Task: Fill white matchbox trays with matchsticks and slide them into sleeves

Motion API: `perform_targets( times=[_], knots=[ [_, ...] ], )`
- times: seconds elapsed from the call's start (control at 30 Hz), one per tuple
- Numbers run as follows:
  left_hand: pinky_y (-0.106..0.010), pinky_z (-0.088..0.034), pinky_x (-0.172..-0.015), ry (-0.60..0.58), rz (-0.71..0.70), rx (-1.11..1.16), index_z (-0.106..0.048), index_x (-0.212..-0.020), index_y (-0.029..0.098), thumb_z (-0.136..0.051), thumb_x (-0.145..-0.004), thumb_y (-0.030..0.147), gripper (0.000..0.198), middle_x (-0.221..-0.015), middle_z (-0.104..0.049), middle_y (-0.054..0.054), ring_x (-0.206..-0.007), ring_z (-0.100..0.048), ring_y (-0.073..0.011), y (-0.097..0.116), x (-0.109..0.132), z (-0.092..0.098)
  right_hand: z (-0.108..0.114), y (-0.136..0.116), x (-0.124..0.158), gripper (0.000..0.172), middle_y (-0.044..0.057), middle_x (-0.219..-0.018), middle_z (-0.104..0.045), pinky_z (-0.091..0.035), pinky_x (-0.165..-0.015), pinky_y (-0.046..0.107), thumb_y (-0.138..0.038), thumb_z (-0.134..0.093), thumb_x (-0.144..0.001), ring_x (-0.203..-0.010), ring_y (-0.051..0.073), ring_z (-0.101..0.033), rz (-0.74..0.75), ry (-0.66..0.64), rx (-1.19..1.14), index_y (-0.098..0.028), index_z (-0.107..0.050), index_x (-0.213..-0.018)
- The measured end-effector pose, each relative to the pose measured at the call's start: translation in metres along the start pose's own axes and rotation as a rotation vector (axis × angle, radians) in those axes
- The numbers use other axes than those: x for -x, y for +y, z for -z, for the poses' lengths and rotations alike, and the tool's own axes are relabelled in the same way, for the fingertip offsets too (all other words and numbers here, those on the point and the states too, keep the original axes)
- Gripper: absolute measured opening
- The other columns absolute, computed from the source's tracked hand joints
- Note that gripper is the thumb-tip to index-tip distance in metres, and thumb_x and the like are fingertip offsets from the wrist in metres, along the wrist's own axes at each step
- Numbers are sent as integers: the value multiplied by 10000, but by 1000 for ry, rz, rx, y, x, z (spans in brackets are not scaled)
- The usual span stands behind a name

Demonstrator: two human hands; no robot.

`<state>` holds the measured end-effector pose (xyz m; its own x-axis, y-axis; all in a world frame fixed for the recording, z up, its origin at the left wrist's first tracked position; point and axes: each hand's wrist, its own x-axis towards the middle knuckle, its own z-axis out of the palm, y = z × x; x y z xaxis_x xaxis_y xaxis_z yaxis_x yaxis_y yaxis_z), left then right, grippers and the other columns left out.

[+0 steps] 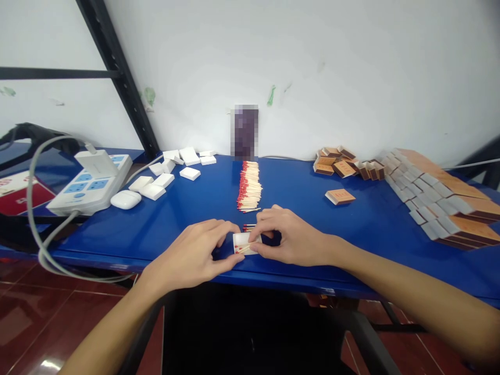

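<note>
Close to the table's front edge lies a small white matchbox tray with a few red-tipped matches inside. My left hand grips the tray's left end between thumb and fingers. With thumb and fingertips together, my right hand pinches matches over the tray's right part; how many is hidden by the fingers. Just behind the tray lie a few loose matches, partly covered by the right hand. Farther back, a long pile of matches has its red heads to the left.
White trays and a white earbud case lie left, near a power strip with cables. Orange matchbox sleeves lie right, beside a large stack of matchboxes. A blurred dark object leans on the wall.
</note>
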<state>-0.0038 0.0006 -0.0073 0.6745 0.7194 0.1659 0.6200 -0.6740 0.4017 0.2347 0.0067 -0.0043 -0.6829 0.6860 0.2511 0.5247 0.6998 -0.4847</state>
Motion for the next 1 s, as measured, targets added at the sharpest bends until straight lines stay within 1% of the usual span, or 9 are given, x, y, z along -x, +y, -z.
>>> perform_targets(
  times=[0.17, 0.33, 0.47, 0.57, 0.63, 0.7, 0.77, 0.9, 1.0],
  knots=[
    [-260, -377, -614, 16, -10, 18, -586, -1076, 245, -597, -906, 426, 249, -797, -541, 31, -702, -532, -140, -1, 0, -1, 2, -1, 0, 118, -32, -707, -533, -311, -736, 296, -268, -642, -880, -679, 112, -479, 11, 4, 13, -194, -683, -798],
    [-252, -371, -601, 15, -8, 48, -581, -1088, 249, -625, -887, 410, 261, -790, -530, 39, -681, -519, -131, -2, 1, -1, 3, -2, -1, 160, -21, -742, -538, -312, -746, 303, -329, -643, -904, -683, 117, -463, -9, -21, -12, -211, -713, -822],
    [-251, -365, -596, 11, 2, 46, -582, -1076, 249, -629, -884, 418, 260, -779, -523, 45, -676, -513, -129, -2, 1, 0, 6, -2, 1, 204, -7, -773, -554, -318, -764, 312, -377, -628, -912, -714, 132, -467, 22, -50, 3, -216, -722, -829],
    [-251, -363, -601, 9, 4, 40, -582, -1087, 254, -620, -891, 418, 258, -772, -518, 46, -677, -512, -130, -2, 0, 0, 9, -1, 3, 115, -3, -795, -549, -328, -767, 310, -255, -613, -887, -727, 135, -479, 64, -70, 17, -196, -706, -922],
    [-251, -365, -610, 1, 5, 37, -580, -1096, 255, -623, -891, 414, 263, -778, -520, 45, -685, -515, -131, -2, 0, 0, 11, 0, 4, 142, -5, -799, -543, -337, -763, 304, -170, -608, -839, -731, 134, -488, 75, -84, 16, -181, -683, -960],
    [-252, -366, -617, -4, 3, 33, -580, -1099, 253, -626, -889, 411, 267, -784, -521, 44, -692, -516, -131, -2, 0, 0, 11, 1, 5, 147, -12, -792, -539, -342, -757, 297, -135, -606, -810, -729, 131, -492, 76, -96, 12, -179, -662, -939],
    [-253, -365, -617, -5, 5, 29, -581, -1090, 248, -623, -892, 406, 256, -784, -519, 43, -691, -514, -129, -2, 0, 0, 10, 3, 5, 115, -20, -782, -538, -344, -746, 290, -126, -606, -805, -720, 124, -490, 77, -90, 3, -181, -644, -898],
    [-254, -361, -608, -1, 0, 26, -582, -1072, 240, -603, -904, 402, 235, -782, -521, 40, -682, -515, -129, -2, 1, 0, 6, 5, 3, 76, -25, -768, -547, -349, -722, 279, -115, -596, -797, -696, 113, -486, 74, -59, -36, -185, -617, -817],
    [-257, -361, -601, 10, -8, 22, -586, -1060, 233, -585, -911, 417, 237, -780, -530, 33, -677, -519, -135, -2, 0, 0, 2, 3, 1, 70, -24, -753, -547, -352, -712, 277, -116, -587, -784, -680, 111, -482, 59, -23, -25, -183, -593, -764]
  ],
)
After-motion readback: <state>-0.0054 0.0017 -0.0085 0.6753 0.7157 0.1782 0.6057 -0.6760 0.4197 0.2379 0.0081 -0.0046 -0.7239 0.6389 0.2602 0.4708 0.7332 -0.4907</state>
